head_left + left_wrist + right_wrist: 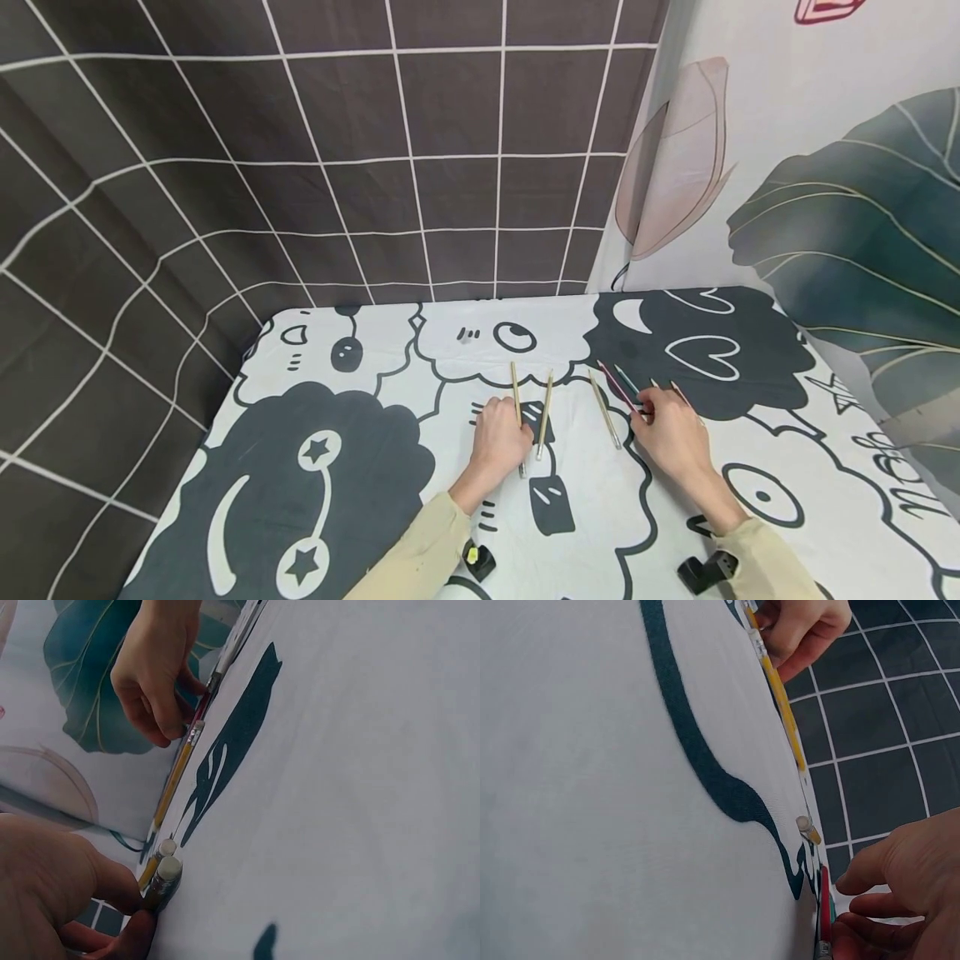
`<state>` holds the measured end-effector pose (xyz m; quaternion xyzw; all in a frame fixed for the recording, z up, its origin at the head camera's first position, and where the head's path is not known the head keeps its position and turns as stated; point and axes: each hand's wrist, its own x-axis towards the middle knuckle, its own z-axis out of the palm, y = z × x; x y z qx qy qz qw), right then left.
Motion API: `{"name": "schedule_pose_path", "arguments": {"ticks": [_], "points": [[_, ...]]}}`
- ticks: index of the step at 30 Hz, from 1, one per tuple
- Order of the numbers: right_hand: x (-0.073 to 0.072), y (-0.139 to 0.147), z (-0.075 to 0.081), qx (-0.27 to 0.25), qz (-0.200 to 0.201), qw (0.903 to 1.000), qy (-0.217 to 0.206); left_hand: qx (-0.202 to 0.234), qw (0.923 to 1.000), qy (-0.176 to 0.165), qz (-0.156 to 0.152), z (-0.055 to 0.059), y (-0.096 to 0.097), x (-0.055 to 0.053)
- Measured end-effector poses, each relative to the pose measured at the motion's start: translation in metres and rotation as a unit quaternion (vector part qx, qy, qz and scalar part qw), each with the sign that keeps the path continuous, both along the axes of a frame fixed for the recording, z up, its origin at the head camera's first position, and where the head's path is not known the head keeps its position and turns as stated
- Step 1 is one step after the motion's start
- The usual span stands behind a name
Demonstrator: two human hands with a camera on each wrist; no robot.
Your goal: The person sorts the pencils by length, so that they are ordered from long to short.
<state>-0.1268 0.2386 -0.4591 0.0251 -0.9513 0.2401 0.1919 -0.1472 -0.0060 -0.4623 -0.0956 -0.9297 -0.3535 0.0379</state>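
Observation:
In the head view my left hand point(501, 433) pinches a yellow pencil point(515, 385) between thumb and finger. The left wrist view shows this pencil's white eraser point(170, 868) beside the fingertips. Just right of that hand lies a second yellow pencil point(545, 415), and a third yellow pencil point(604, 408) lies between the two hands. My right hand point(675, 433) has curled fingers at a red pencil point(617, 385), gripping it near its metal-banded end. A teal pencil point(626, 379) lies close alongside. Light pencil tips point(678, 392) show past the right knuckles, their lengths mostly hidden.
A white and dark grey cartoon-print cloth point(360, 467) covers the table. Behind it hangs a dark curtain with a white grid point(337, 192); leaf-print fabric point(847, 233) hangs at the right. Black wrist cameras point(705, 573) sit at both sleeves.

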Motion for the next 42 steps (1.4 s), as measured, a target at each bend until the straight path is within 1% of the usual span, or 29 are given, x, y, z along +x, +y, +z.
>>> {"name": "schedule_pose_path", "arguments": {"ticks": [11, 19, 24, 30, 36, 42], "points": [[-0.0035, -0.0018, 0.0014, 0.011, -0.011, 0.9994, -0.032, -0.002, 0.9999, -0.004, 0.012, -0.0007, -0.0006, -0.0005], [-0.0065, -0.0045, 0.0033, 0.029, -0.012, 0.9981, -0.053, 0.009, 0.9997, -0.011, 0.021, -0.0011, -0.0012, -0.0014], [-0.0072, -0.0065, 0.0032, 0.036, -0.013, 0.9979, -0.053, 0.013, 0.9994, -0.015, 0.026, -0.0006, -0.0014, -0.0009], [-0.0082, -0.0079, 0.0024, 0.041, -0.011, 0.9975, -0.057, 0.011, 0.9995, -0.012, 0.027, -0.0008, -0.0025, -0.0009], [-0.0094, -0.0077, 0.0011, 0.05, -0.009, 0.997, -0.059, 0.017, 0.9994, -0.014, 0.028, 0.0014, -0.0037, 0.0001], [-0.0093, -0.0073, 0.0005, 0.043, -0.005, 0.9978, -0.051, 0.019, 0.9992, -0.019, 0.03, 0.0033, -0.0062, 0.0004]]}}
